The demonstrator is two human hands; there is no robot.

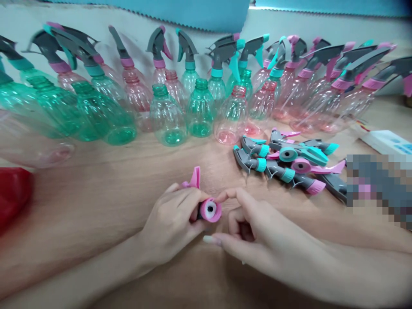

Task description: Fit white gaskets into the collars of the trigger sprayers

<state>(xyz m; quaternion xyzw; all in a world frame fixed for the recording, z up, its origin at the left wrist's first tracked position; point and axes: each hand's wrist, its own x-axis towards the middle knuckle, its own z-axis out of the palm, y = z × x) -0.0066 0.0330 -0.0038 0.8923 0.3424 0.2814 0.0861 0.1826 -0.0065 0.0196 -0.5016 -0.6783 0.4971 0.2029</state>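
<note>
My left hand (175,219) is wrapped around a grey and pink trigger spray head (216,211), whose pink collar faces me and shows a white ring with a dark hole inside. Its pink trigger (195,178) sticks up beyond my knuckles, and most of the grey body is hidden in the hand. My right hand (257,227) is just right of the collar. Its index fingertip is at the collar's upper rim, while the thumb points left below it, apart from the collar. Nothing shows between that thumb and index finger.
A pile of loose spray heads (286,161) lies to the right. Green and pink clear bottles (169,118) stand along the back, some topped with spray heads, others open-necked. A red object (14,193) is at the left edge, a white box (386,141) at the right.
</note>
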